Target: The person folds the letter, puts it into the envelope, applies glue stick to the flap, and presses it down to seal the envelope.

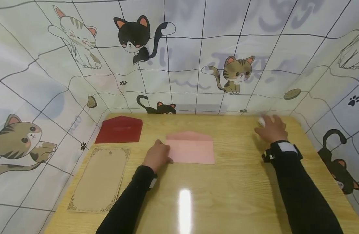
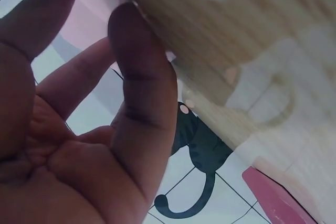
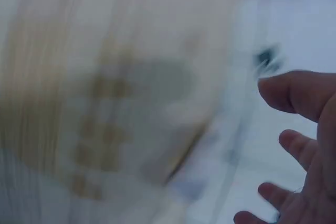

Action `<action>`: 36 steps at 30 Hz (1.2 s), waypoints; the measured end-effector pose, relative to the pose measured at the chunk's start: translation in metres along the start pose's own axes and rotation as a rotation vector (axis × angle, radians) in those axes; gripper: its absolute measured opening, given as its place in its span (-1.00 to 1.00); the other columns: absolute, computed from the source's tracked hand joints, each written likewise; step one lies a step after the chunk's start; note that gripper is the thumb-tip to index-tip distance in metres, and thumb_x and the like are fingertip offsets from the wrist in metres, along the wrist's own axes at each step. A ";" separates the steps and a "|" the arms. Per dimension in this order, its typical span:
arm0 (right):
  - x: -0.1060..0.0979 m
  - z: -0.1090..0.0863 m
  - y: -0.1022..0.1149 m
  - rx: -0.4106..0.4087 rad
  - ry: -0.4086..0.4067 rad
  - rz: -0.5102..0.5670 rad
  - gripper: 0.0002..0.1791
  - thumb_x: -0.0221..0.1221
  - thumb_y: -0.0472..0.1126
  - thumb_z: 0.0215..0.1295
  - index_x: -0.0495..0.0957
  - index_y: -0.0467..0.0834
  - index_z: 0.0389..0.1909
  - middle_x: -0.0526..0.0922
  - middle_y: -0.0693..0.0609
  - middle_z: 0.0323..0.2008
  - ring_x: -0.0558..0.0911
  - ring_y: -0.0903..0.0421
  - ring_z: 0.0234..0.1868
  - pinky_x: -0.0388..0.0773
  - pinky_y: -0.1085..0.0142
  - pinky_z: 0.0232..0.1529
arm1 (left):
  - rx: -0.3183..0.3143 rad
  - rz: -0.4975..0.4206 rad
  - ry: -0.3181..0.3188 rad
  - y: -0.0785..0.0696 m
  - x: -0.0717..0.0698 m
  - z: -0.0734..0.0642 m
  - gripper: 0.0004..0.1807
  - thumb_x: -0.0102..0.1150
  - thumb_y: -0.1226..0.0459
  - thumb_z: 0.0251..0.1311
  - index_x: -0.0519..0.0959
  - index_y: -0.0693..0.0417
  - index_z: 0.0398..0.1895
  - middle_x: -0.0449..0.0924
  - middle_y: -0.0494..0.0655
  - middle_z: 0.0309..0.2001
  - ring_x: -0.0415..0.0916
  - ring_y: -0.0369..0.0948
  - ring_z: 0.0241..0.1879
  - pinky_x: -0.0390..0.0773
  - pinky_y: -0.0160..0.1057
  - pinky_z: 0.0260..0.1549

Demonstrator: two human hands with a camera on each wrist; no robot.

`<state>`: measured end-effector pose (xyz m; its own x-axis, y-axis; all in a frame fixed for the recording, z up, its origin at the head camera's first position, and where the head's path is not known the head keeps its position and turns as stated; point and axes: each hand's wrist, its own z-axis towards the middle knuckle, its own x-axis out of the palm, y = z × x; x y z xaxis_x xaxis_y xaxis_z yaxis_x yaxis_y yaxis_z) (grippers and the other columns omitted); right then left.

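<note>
A pink envelope (image 1: 191, 152) lies on the table with its flap raised toward the back. My left hand (image 1: 156, 155) is at its left edge, fingertips touching it; in the left wrist view that hand (image 2: 100, 114) shows bent fingers with a wide gap to the thumb. At the back right, my right hand (image 1: 272, 130) is beside a small white object (image 1: 261, 122), partly covered by the fingers and blurred, its kind unclear. The right wrist view shows the right hand (image 3: 304, 145) with fingers spread and nothing visibly gripped.
A red envelope (image 1: 119, 130) lies at the back left. In front of it is a tan sheet of paper (image 1: 98, 178) with a decorated border. Cat-printed cloth (image 1: 185, 78) rises along the back and both sides of the wooden table (image 1: 226, 195).
</note>
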<state>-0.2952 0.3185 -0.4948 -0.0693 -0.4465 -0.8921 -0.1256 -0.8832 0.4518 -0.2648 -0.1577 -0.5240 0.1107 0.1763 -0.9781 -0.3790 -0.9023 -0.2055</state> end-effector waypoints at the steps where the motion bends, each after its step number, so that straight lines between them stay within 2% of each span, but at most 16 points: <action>1: -0.004 0.009 -0.012 0.016 0.043 -0.014 -0.20 0.05 0.04 0.37 0.01 -0.16 0.52 -0.16 -0.52 0.45 -0.05 -0.68 0.27 0.13 -0.63 -0.02 | -0.003 -0.007 -0.007 0.002 0.000 0.000 -0.55 0.58 -0.02 -0.24 0.57 0.06 -0.47 0.50 -0.10 -0.53 0.29 -0.12 -0.32 0.53 -0.18 -0.44; 3: -0.006 0.021 -0.032 0.031 0.110 -0.039 -0.20 0.00 -0.01 0.38 -0.06 -0.17 0.54 -0.11 -0.56 0.42 0.01 -0.69 0.23 0.17 -0.63 -0.03 | -0.004 -0.008 -0.012 0.005 0.001 0.001 -0.54 0.57 -0.03 -0.24 0.57 0.05 -0.44 0.51 -0.10 -0.50 0.29 -0.13 -0.32 0.52 -0.19 -0.45; 6: -0.005 0.027 -0.043 0.041 0.155 -0.065 -0.24 -0.05 -0.10 0.38 -0.06 -0.21 0.53 0.01 -0.59 0.35 0.13 -0.68 0.16 0.25 -0.59 -0.07 | -0.003 -0.006 -0.012 0.007 0.002 0.003 -0.53 0.57 -0.05 -0.24 0.59 0.03 -0.41 0.51 -0.13 -0.50 0.29 -0.14 -0.32 0.49 -0.22 -0.47; 8: -0.002 0.021 -0.047 0.036 0.137 -0.094 -0.31 -0.08 -0.14 0.39 0.03 -0.23 0.49 0.12 -0.60 0.28 0.23 -0.65 0.10 0.34 -0.54 -0.14 | -0.001 -0.024 -0.009 0.006 0.004 0.003 -0.54 0.58 -0.05 -0.25 0.59 0.02 -0.41 0.50 -0.14 -0.51 0.29 -0.14 -0.32 0.47 -0.22 -0.47; 11: -0.003 0.017 -0.043 0.006 0.097 -0.133 -0.47 -0.09 -0.17 0.41 0.26 -0.24 0.36 0.31 -0.56 0.12 0.40 -0.57 -0.06 0.46 -0.37 -0.40 | -0.018 -0.059 -0.003 0.004 0.003 0.004 -0.53 0.59 -0.04 -0.26 0.59 0.01 -0.40 0.49 -0.14 -0.50 0.28 -0.14 -0.31 0.45 -0.22 -0.48; 14: -0.003 0.019 -0.042 -0.023 0.080 -0.169 -0.56 -0.12 -0.17 0.44 0.37 -0.27 0.24 0.43 -0.53 -0.09 0.49 -0.48 -0.24 0.46 -0.19 -0.56 | -0.038 -0.080 0.006 0.005 0.001 0.005 -0.51 0.60 -0.04 -0.26 0.61 0.01 -0.33 0.49 -0.14 -0.46 0.28 -0.14 -0.30 0.44 -0.23 -0.47; 16: -0.001 0.019 -0.043 -0.032 0.073 -0.187 -0.60 -0.10 -0.19 0.44 0.40 -0.29 0.18 0.44 -0.51 -0.18 0.49 -0.45 -0.29 0.45 -0.17 -0.57 | -0.045 -0.087 0.010 0.005 0.000 0.004 -0.48 0.60 -0.04 -0.25 0.63 0.02 -0.27 0.51 -0.15 -0.44 0.29 -0.14 -0.28 0.45 -0.23 -0.45; 22: 0.008 0.020 -0.050 -0.087 0.040 -0.205 -0.66 0.03 -0.32 0.29 0.45 -0.31 0.06 0.46 -0.50 -0.26 0.49 -0.40 -0.34 0.45 -0.18 -0.53 | -0.061 -0.109 0.012 0.010 0.001 0.003 -0.47 0.60 -0.03 -0.25 0.64 0.01 -0.23 0.54 -0.16 -0.40 0.29 -0.16 -0.27 0.46 -0.24 -0.44; 25: 0.009 0.017 -0.049 -0.117 0.011 -0.205 -0.68 0.06 -0.35 0.26 0.47 -0.33 0.04 0.51 -0.49 -0.30 0.50 -0.34 -0.38 0.45 -0.15 -0.51 | -0.074 -0.132 0.009 0.011 0.001 0.001 -0.48 0.61 -0.03 -0.27 0.63 0.00 -0.26 0.52 -0.15 -0.40 0.29 -0.15 -0.27 0.46 -0.23 -0.44; 29: 0.004 0.008 -0.038 -0.134 -0.053 -0.190 -0.67 0.07 -0.36 0.26 0.47 -0.35 0.05 0.61 -0.46 -0.35 0.53 -0.29 -0.46 0.45 -0.14 -0.53 | -0.098 -0.169 0.011 0.012 -0.001 0.001 -0.45 0.61 -0.07 -0.29 0.65 0.00 -0.24 0.54 -0.15 -0.38 0.31 -0.15 -0.25 0.49 -0.20 -0.39; 34: -0.006 -0.009 -0.018 -0.129 -0.189 -0.157 -0.68 0.08 -0.33 0.29 0.47 -0.37 0.04 0.66 -0.41 -0.44 0.52 -0.20 -0.58 0.43 -0.07 -0.63 | -0.156 -0.238 0.008 0.011 -0.003 0.000 -0.29 0.47 -0.22 -0.16 0.65 0.01 0.01 0.57 -0.09 -0.21 0.35 -0.16 -0.19 0.55 -0.14 -0.21; 36: -0.010 -0.018 -0.006 -0.146 -0.233 -0.128 -0.68 0.08 -0.30 0.32 0.50 -0.38 0.02 0.67 -0.42 -0.38 0.56 -0.23 -0.52 0.47 -0.10 -0.58 | -0.197 -0.260 -0.016 0.010 -0.005 -0.003 -0.23 0.43 -0.26 -0.13 0.61 0.03 0.06 0.52 -0.01 -0.16 0.39 -0.13 -0.20 0.58 -0.08 -0.22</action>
<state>-0.2755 0.3261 -0.4889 -0.2895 -0.3000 -0.9089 -0.0059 -0.9490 0.3151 -0.2667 -0.1684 -0.5214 0.1655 0.4155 -0.8944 -0.1543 -0.8848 -0.4396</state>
